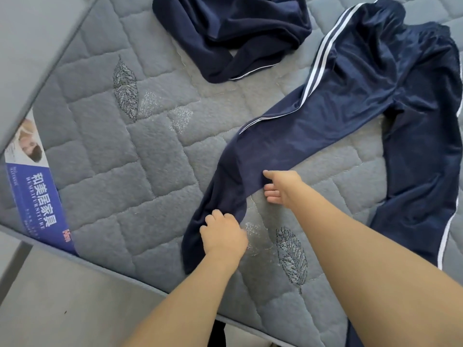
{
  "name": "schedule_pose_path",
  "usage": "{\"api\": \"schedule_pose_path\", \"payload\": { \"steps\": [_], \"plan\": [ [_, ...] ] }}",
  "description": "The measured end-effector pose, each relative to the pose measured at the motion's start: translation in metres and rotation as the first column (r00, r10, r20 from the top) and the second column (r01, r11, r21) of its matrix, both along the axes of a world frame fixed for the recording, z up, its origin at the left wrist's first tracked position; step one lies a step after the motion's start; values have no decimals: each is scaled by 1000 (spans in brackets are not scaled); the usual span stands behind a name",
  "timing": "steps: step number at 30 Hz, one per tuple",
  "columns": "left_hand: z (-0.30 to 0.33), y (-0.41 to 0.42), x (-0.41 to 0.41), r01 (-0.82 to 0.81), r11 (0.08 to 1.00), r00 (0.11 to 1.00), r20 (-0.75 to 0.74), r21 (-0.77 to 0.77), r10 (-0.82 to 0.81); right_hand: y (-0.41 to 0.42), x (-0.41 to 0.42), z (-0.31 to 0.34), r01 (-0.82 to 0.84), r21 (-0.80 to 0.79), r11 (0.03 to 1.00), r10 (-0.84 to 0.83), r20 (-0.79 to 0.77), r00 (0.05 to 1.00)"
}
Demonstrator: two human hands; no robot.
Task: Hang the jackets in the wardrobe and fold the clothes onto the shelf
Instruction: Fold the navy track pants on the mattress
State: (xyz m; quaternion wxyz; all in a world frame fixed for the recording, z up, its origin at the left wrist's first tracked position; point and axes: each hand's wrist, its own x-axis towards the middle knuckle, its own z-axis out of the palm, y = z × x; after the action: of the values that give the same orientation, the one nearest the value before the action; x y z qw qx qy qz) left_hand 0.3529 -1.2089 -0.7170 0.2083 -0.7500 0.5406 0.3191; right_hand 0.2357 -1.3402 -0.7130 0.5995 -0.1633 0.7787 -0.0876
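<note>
My two bare forearms are reaching in from the near edge, and I am working over the quilted grey mattress point(105, 156). My left hand point(223, 234) is curling its fingers into the cloth near the cuff end of one leg of the navy track trousers point(363, 101). My right hand point(281, 187) is pinching the same leg a little farther up, thumb on top of the fabric and fingers tucked beneath its edge.

The trousers are lying spread across the right half of the mattress, white side stripes showing, with the waistband at the far right. The gripped leg is slanting toward the near centre; the other leg is running down the right side and over the near edge. A second navy garment point(233, 31) is sitting crumpled at the far centre, apart from the trousers. A blue printed label point(40, 196) is lying at the near left.

I judge the step to be straightening this leg before folding. To do it well, I should be pulling both grips apart along the leg's length so the twist comes out, then laying it flat onto the other leg, stripes aligned.
</note>
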Motion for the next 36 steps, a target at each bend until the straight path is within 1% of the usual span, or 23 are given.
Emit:
{"api": "schedule_pose_path", "payload": {
  "steps": [2,3,4,5,6,7,8,9,10,11,12,13,15,16,17,19,22,25,28,30,32,34,36],
  "plan": [
    [9,-19,20,-74,988,967,-232,133,104,-2,10,-3,43,-33,999,-42,18,999],
    [20,-29,34,-101,962,924,-336,253,185,-2,15,0,74,-50,996,-73,22,997],
    [30,-35,49,-185,915,852,-405,358,331,-1,18,2,118,-66,991,-116,36,993],
    [39,-41,68,-344,842,756,-410,415,510,1,18,4,178,-75,981,-174,54,983],
    [41,-41,89,-508,758,649,-397,410,649,4,16,6,233,-78,969,-229,59,972],
    [43,-40,110,-588,716,625,-351,377,698,8,13,10,259,-78,963,-257,36,966],
    [43,-38,131,-556,764,729,-250,326,637,12,6,14,237,-78,968,-239,-20,971],
    [33,-28,153,-508,818,822,-130,270,554,16,-2,15,147,-74,986,-154,-106,982],
    [25,-20,168,-515,833,845,-46,201,533,19,-11,15,-6,-52,999,-6,-219,976],
    [16,-11,177,-524,830,842,-34,191,539,21,-18,18,-166,5,986,159,-328,931],
    [14,-5,178,-523,829,834,-82,201,546,22,-23,19,-277,51,960,273,-405,872],
    [17,-3,170,-521,832,820,-157,191,550,20,-25,22,-333,65,941,326,-443,835],
    [25,-2,146,-573,803,729,-347,163,590,13,-21,27,-352,-18,936,311,-430,848],
    [31,-1,133,-600,785,666,-447,153,597,9,-16,29,-340,-54,939,296,-376,878],
    [39,-2,120,-608,781,621,-529,142,579,5,-9,34,-314,-48,948,289,-286,914],
    [56,-3,96,-536,831,576,-655,149,489,-5,8,44,-342,33,939,343,-113,932],
    [78,2,56,-298,949,568,-779,107,266,-15,27,54,-557,79,827,558,6,830],
    [95,14,8,-90,994,546,-832,56,96,-14,25,66,-700,33,714,700,9,714],
    [104,22,-44,44,999,591,-807,29,-2,-11,-15,85,-749,-20,662,747,-61,662],
    [108,25,-82,83,996,609,-793,46,-14,-6,-62,102,-733,-51,679,725,-115,679],
    [114,28,-125,144,987,622,-783,76,-31,4,-123,116,-684,-59,727,671,-152,726],
    [124,32,-174,230,965,621,-782,124,-47,21,-193,124,-578,-46,815,569,-126,812],
    [129,42,-228,330,932,642,-759,150,-105,45,-262,125,-414,-39,910,409,-93,908]
  ]
}}
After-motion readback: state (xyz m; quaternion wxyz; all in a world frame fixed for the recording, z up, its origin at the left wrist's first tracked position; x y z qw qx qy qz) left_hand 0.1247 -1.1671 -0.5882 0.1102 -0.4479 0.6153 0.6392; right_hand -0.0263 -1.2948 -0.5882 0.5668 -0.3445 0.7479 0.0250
